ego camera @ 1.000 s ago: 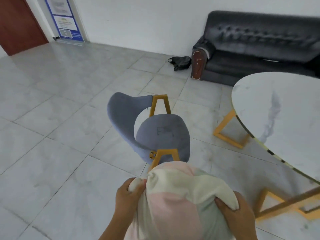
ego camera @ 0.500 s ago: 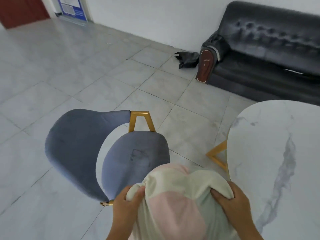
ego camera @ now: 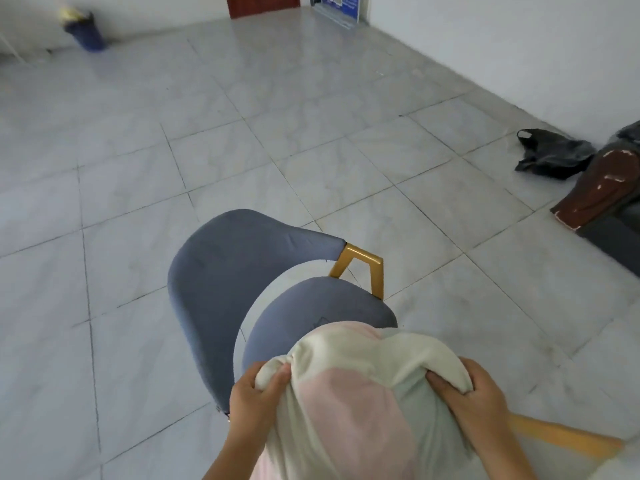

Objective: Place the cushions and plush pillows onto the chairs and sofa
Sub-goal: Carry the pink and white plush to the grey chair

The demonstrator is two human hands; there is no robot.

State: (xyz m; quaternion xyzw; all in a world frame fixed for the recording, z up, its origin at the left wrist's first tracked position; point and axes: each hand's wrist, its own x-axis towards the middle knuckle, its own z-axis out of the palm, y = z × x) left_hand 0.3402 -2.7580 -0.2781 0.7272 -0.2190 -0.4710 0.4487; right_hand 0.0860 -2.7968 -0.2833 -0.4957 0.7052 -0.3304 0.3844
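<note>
Pale grey floor tiles (ego camera: 311,140) run back to a white wall, with a dark bin (ego camera: 86,32) far off at the upper left and a crumpled black bag (ego camera: 550,155) lying just beside the worn brown arm of the sofa (ego camera: 599,199) at the right edge. Near the middle stands a grey-blue chair (ego camera: 221,292) with gold metal legs, its round seat bare except where the plush pillow (ego camera: 360,403) overlaps the near edge.

That pillow, in blocks of cream, pink and pale green, is held low in front of the person, above or against the front of the seat; whether it touches cannot be told. The left hand (ego camera: 254,393) is closed around a bunched cream corner, and the right hand (ego camera: 474,396) is clamped on the opposite upper corner, fingers sunk into the fabric.

It looks light, soft and easily squashed, the fleece dimpling under the grip. Holding it by two gathered corners seems sound; it should neither slip nor break, though it may sag and roll once set down.

Compared with half a second ago, the view has swung left: the marble desk has gone from sight, most of the sofa is cut off, and the chair sits more central. Both grips are unchanged.
</note>
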